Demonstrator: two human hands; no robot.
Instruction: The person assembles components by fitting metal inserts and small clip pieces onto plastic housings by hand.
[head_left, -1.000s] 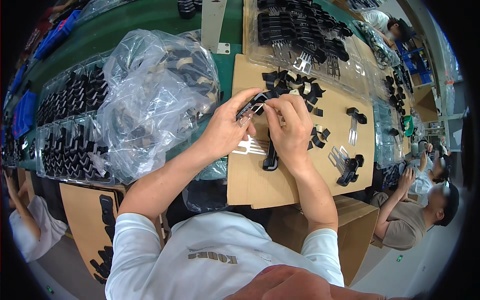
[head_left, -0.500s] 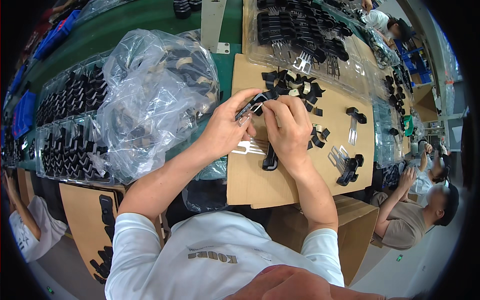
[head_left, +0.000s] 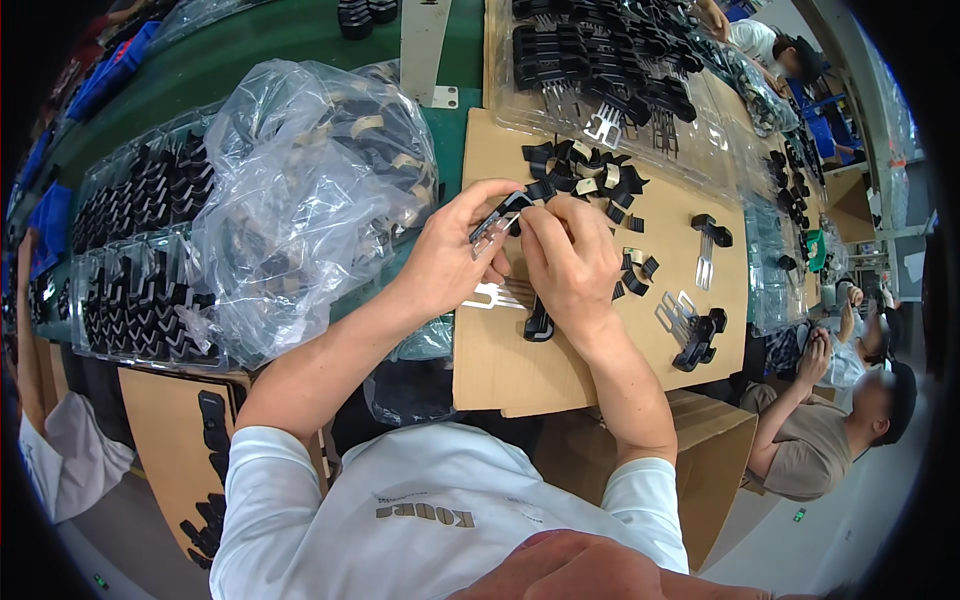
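Note:
Over the cardboard sheet (head_left: pixel 590 375), my left hand (head_left: pixel 445 258) grips a black plastic part with metal prongs (head_left: pixel 497 218), held tilted. My right hand (head_left: pixel 577 258) is closed against the part's black end, thumb and fingertips pinched together; whether they hold a small piece is hidden. Beneath my hands lies a second pronged part, its black head (head_left: pixel 540 325) below my right hand. Beyond my fingers is a pile of small curved black pieces (head_left: pixel 622 180), some with tan faces. Two further pronged parts, one upright (head_left: pixel 713 232) and one askew (head_left: pixel 702 342), lie to the right.
A clear plastic bag (head_left: pixel 290 200) of black pieces sits left of my hands, beside clear trays of black parts (head_left: pixel 140 300). Another clear tray (head_left: pixel 610 60) piled with pronged parts stands at the back. A metal post (head_left: pixel 424 50) rises behind. Other people work at both sides.
The held part has turned slightly, and my right fingers have shifted a little on its end. At the far left, another person's arm has reached up toward a blue bin.

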